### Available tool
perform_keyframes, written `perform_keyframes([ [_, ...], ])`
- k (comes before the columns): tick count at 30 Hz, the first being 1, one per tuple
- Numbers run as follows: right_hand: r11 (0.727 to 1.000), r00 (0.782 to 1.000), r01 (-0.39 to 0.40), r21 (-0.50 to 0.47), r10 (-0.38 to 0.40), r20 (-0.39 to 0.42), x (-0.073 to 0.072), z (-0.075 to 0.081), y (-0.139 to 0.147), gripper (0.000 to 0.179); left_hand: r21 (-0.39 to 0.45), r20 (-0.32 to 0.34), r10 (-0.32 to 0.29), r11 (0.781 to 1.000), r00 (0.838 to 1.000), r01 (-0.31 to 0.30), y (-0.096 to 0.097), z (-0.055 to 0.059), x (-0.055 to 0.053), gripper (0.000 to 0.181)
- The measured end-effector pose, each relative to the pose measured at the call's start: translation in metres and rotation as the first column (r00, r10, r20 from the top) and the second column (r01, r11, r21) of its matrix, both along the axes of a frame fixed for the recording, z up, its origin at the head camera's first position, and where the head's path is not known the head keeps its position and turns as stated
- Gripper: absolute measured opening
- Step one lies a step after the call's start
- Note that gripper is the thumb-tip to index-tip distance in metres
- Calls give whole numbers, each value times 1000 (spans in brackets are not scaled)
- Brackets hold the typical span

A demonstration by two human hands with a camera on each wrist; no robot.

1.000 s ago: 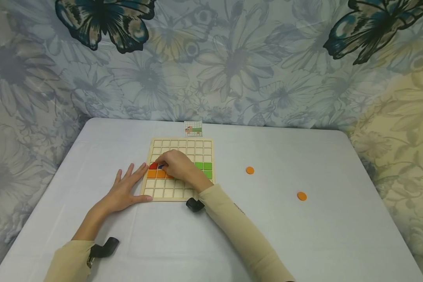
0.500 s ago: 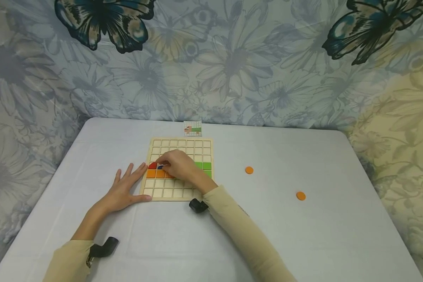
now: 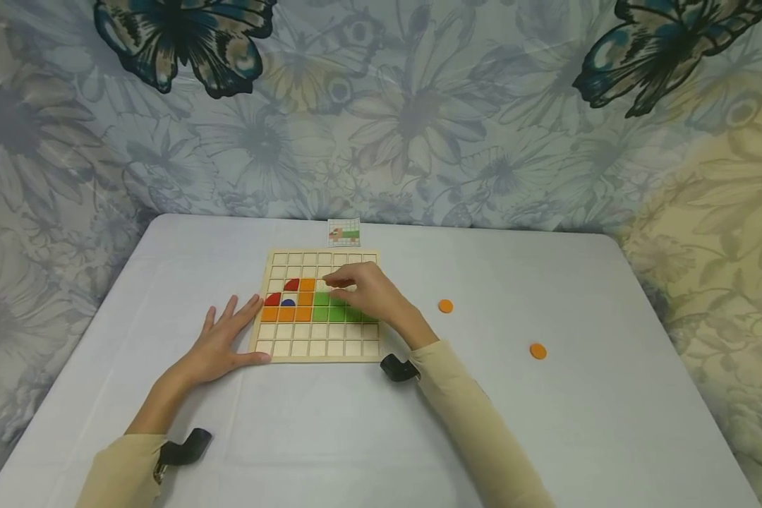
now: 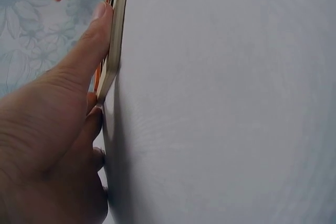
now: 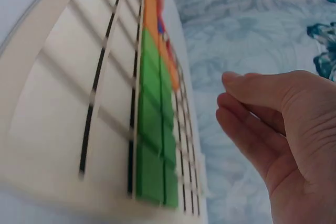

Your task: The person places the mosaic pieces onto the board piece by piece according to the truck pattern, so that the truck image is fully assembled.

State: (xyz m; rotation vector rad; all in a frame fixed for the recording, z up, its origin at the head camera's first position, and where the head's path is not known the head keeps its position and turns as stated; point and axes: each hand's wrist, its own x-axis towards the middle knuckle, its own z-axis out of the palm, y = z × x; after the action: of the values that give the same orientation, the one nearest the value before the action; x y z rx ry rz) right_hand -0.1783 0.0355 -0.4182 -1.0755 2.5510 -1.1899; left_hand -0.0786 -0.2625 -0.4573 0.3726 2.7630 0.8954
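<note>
A square wooden grid board [image 3: 292, 350] lies on the table in the head view. My left hand [image 3: 221, 351] has its fingers spread against the board's left side, and the thumb touches the near left corner. Over the board's right half hovers my right hand [image 3: 379, 295], loosely bent, with nothing between thumb and fingers in the right wrist view. Seated in the cells are orange squares [image 3: 286, 315], green squares [image 3: 321, 315], two red rounded pieces [image 3: 292, 285] and a blue half-round piece [image 3: 288, 303]. The right hand hides part of the green rows.
Two orange discs, a nearer disc [image 3: 537, 351] and a farther disc [image 3: 445, 306], lie right of the board. A small picture card [image 3: 344, 232] lies behind it. A white cloth covers the table [image 3: 584, 282], and patterned fabric [image 3: 413, 113] hangs behind.
My right hand has left the blue piece and moved right and up, uncovering the red, blue and orange pieces. The left hand stays at the board's side.
</note>
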Motion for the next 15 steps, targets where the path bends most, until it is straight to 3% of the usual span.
perform_keyframes([
  [7,995,996,81,-58,-78,43,-2,-12,45,25,-9,16,8,1000,1000,-7,1,-3,-1,109],
  [15,988,988,155,-27,-155,21,0,-20,88,25,-10,16,12,1000,1000,-12,-1,-3,-2,109],
])
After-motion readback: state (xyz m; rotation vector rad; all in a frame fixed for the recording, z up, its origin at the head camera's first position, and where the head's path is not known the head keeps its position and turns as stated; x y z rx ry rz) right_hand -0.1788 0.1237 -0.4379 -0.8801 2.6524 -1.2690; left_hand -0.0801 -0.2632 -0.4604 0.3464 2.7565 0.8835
